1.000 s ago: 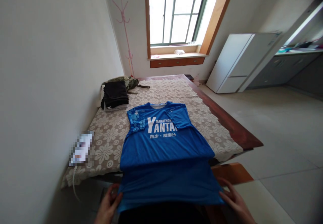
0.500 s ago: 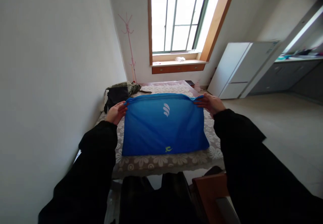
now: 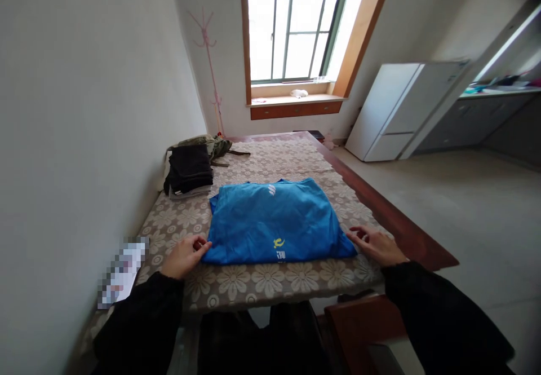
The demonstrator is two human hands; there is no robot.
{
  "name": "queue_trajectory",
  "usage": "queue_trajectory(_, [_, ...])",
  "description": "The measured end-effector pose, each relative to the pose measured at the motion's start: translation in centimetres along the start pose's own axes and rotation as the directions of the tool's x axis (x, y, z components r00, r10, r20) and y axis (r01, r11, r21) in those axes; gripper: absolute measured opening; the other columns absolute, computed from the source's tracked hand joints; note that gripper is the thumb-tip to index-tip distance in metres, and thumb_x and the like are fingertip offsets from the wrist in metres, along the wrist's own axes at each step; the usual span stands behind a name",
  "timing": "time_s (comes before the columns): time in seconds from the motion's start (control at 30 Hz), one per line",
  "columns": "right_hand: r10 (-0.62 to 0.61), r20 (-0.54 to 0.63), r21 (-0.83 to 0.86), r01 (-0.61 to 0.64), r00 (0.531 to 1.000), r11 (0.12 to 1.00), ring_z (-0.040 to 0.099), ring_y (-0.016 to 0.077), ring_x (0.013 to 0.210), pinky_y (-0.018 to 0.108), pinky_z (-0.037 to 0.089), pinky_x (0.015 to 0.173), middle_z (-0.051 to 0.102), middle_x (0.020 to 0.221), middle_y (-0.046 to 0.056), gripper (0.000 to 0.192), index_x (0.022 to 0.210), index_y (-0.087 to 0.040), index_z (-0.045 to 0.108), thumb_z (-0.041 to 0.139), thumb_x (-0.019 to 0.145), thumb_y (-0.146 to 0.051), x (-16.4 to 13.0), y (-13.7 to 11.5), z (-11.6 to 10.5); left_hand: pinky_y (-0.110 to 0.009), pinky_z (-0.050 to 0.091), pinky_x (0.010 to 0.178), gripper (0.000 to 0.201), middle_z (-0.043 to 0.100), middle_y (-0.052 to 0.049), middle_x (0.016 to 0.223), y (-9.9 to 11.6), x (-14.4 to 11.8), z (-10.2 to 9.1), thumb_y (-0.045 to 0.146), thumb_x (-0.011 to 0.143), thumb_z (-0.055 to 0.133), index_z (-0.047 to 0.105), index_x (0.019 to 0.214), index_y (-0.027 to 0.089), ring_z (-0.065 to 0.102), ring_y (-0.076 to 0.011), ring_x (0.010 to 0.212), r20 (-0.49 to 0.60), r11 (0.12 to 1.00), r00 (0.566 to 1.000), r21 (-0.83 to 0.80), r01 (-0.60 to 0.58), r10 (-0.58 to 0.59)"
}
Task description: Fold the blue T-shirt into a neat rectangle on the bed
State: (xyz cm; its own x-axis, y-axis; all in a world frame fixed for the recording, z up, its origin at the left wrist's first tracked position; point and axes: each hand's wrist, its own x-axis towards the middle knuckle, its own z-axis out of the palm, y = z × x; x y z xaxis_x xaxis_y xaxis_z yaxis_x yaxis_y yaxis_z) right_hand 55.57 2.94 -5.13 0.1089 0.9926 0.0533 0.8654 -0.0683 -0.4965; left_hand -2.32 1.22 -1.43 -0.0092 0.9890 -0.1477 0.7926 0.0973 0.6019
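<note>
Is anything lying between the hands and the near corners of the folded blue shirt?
Nothing visible. The left hand touches the near left corner of the blue shirt, and the right hand rests at its near right corner. Only the floral table cover lies under them.

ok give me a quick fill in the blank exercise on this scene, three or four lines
1. The folded shirt lying on the floral cloth is ____ in colour.
2. The left hand rests at the shirt's near ____ corner.
3. The right hand lies at the shirt's near ____ corner.
4. The dark pile of clothes sits on the side of the table nearest the ____.

Missing words: blue; left; right; wall
</note>
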Motion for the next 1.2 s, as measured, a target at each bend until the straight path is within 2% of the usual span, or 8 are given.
queue_trajectory(0.27, [-0.085,0.013,0.048,0.084,0.996,0.995,0.062,0.0211,0.067,0.035,0.049,0.069,0.072,0.08,0.004,0.037,0.088,-0.026,0.074,0.06,0.081,-0.06,-1.6,-1.5,1.4,-0.03,0.037,0.062,0.037,0.06,0.001,0.061,-0.8,-1.2,1.0,0.059,0.081,0.058,0.065,0.081,0.022,0.061,-0.0212,0.065,-0.022,0.996,0.997,0.052,0.073,-0.072])
queue_trajectory(0.4, [-0.014,0.038,0.058,0.012,0.999,0.998,0.065,0.023,0.068,0.035,0.048,0.067,0.073,0.074,0.003,0.033,0.079,-0.027,0.072,0.061,0.079,-0.058,-1.5,-1.3,1.4,-0.028,0.036,0.059,0.043,0.059,0.002,0.063,-1.1,-2.6,1.0,0.065,0.079,0.059,0.062,0.081,0.022,0.056,-0.0171,0.06,0.082,0.983,0.996,-0.179,0.034,-0.02])
queue_trajectory(0.5, [0.015,0.02,0.173,-0.018,1.0,0.985,0.067,0.0235,0.07,0.035,0.049,0.069,0.074,0.077,0.004,0.037,0.081,-0.026,0.072,0.063,0.077,-0.062,-1.2,-1.3,0.7,-0.027,0.032,0.051,0.051,0.052,0.006,0.055,-0.8,-3.8,1.1,0.072,0.079,0.056,0.061,0.088,0.022,0.047,-0.0147,0.048,0.218,0.944,0.974,-0.304,0.128,-0.061])
queue_trajectory(0.63, [0.053,0.117,0.42,-0.098,0.992,0.902,0.061,0.0196,0.056,0.031,0.046,0.053,0.069,0.068,0.001,0.053,0.091,-0.025,0.067,0.062,0.075,-0.076,-1.2,-1.4,0.0,-0.027,0.031,0.046,0.057,0.052,0.005,0.048,-0.5,-5.0,1.1,0.076,0.078,0.051,0.064,0.094,0.022,0.047,-0.016,0.042,0.274,0.942,0.951,-0.256,0.219,-0.147])
queue_trajectory(0.83, [0.056,0.218,0.357,-0.133,0.974,0.924,0.069,0.0242,0.069,0.033,0.054,0.062,0.073,0.071,0.003,0.053,0.079,-0.027,0.067,0.066,0.07,-0.079,-1.8,0.2,-0.7,-0.027,0.034,0.049,0.044,0.053,0.003,0.047,-0.7,-7.6,1.1,0.067,0.077,0.057,0.065,0.074,0.024,0.051,-0.0175,0.044,0.263,0.952,0.949,-0.203,0.229,-0.172])
queue_trajectory(1.07, [0.101,0.554,0.244,-0.277,0.827,0.929,0.047,0.013,0.04,0.027,0.035,0.038,0.07,0.067,0.001,0.056,0.093,-0.026,0.069,0.066,0.073,-0.078,-2.5,3.1,-3.2,-0.028,0.029,0.042,0.054,0.051,0.004,0.044,-2.6,-11.8,1.1,0.078,0.073,0.061,0.068,0.08,0.025,0.047,-0.0183,0.039,0.462,0.907,0.858,-0.22,0.358,-0.227])
queue_trajectory(1.13, [0.106,0.479,0.221,-0.236,0.871,0.946,0.048,0.0127,0.04,0.028,0.036,0.038,0.073,0.074,0.004,0.057,0.097,-0.025,0.07,0.064,0.075,-0.076,-0.3,2.7,-3.6,-0.028,0.034,0.045,0.052,0.06,0.001,0.05,-2.4,-10.6,0.1,0.075,0.08,0.056,0.071,0.088,0.025,0.053,-0.0196,0.042,0.387,0.942,0.901,-0.182,0.281,-0.194])
queue_trajectory(1.2, [0.069,0.333,0.188,-0.138,0.94,0.972,0.055,0.0148,0.046,0.03,0.044,0.044,0.076,0.08,0.006,0.054,0.095,-0.023,0.071,0.061,0.077,-0.073,3.2,1.3,-3.3,-0.029,0.042,0.054,0.044,0.069,-0.001,0.061,-1.4,-7.6,-1.0,0.066,0.086,0.054,0.073,0.089,0.026,0.062,-0.0212,0.054,0.201,0.983,0.972,-0.108,0.146,-0.122])
